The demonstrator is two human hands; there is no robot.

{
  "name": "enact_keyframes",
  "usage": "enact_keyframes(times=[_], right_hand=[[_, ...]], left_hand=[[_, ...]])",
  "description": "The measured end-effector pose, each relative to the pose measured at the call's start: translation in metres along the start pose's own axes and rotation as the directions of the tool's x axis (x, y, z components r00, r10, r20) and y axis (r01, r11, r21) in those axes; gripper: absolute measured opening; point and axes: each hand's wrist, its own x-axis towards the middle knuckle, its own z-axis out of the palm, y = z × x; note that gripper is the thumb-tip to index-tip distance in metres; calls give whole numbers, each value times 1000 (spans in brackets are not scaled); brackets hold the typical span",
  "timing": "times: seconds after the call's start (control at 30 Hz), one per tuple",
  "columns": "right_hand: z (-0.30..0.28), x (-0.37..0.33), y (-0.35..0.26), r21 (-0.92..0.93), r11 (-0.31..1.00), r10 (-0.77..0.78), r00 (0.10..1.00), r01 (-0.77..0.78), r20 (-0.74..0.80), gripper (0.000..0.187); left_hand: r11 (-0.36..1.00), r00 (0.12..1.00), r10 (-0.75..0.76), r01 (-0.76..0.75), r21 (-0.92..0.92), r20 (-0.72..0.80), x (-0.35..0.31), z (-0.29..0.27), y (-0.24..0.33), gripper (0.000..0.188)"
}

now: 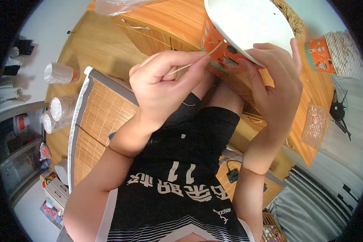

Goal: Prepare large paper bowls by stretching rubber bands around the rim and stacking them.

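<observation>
Between the forearms, nearer the body than the left hand [161, 84] and the right hand [276, 80], a black jersey [161, 213] carries a large white number, with an arched row of big white characters beside it, both upside down in this view. A small white line of lettering with a logo [223, 218] sits on the jersey toward the right forearm. On the orange paper bucket [215, 42] between the hands, the dark printed marks are too small to read.

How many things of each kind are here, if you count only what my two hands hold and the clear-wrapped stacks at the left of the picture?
Orange-walled bucket, in the right hand: 1
Thin pale strand, in the left hand: 1
Clear-wrapped stacks, at the left: 3
Total: 5
</observation>
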Motion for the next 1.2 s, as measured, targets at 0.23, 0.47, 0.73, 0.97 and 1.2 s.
enact_keyframes(times=[0.23, 0.47, 0.73, 0.97, 1.2], right_hand=[[-1, -2, -2, 8, 1000, 8, 1000, -8, 7, 11], [-1, 0, -4, 36, 999, 9, 1000, -10, 26, 11], [-36, 33, 7, -61, 997, -21, 963, 39, 267, 20], [-19, 85, 15, 273, 864, 74, 643, -423, 762, 25], [-29, 76, -3, 127, 973, 120, 892, -193, 437, 14]], left_hand=[[998, 1000, 21, -22, -61, -18, -1, 5, -9, 15], [1000, 1000, 4, -4, -28, -11, 2, 9, -8, 14], [1000, 1000, -3, 3, 3, 14, 7, 20, -1, 12], [999, 1000, -25, 24, 39, 10, 6, 22, -2, 12], [971, 942, -235, 216, 103, 240, 8, 13, 12, 19]])
